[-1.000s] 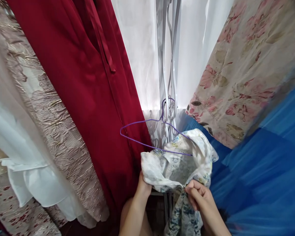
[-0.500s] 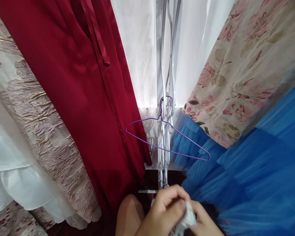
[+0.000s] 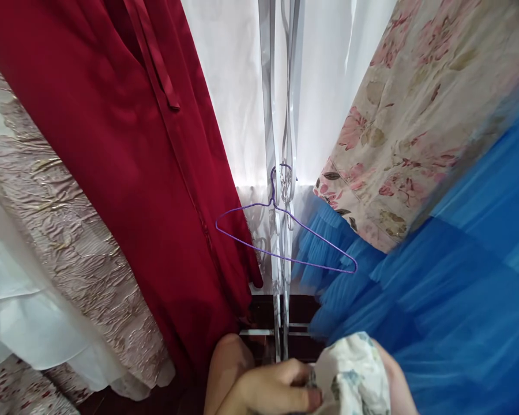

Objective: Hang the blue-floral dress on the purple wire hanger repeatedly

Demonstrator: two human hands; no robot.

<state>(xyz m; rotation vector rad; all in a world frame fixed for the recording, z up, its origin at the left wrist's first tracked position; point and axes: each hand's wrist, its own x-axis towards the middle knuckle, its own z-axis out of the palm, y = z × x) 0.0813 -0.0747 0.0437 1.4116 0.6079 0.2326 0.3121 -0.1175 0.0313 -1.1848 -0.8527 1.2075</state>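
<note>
At the bottom centre my left hand (image 3: pixel 281 387) is closed on a white cloth (image 3: pixel 350 372) with a pale green and blue print. Thumb and fingers pinch its left edge. The cloth is bunched up, and what kind of piece it is does not show. My right hand lies behind or inside the cloth. Only its wrist and forearm (image 3: pixel 395 374) show, so its fingers are hidden. Beyond the hands a thin purple clothes hanger (image 3: pixel 303 262) hangs, bare, from a white looped strap (image 3: pixel 273 115).
A long dark red satin garment (image 3: pixel 155 190) hangs left, beside a textured pinkish one (image 3: pixel 73 190) and white ruffles (image 3: pixel 26 323). On the right are a floral fabric (image 3: pixel 384 150) and blue tulle (image 3: pixel 450 323). White fabric (image 3: pixel 229 86) hangs behind. A bare knee (image 3: pixel 229 369) is below.
My hands have moved apart, the right one going under the cloth. The cloth has risen and spread out to the right. The view has shifted slightly, so the hanger appears further left.
</note>
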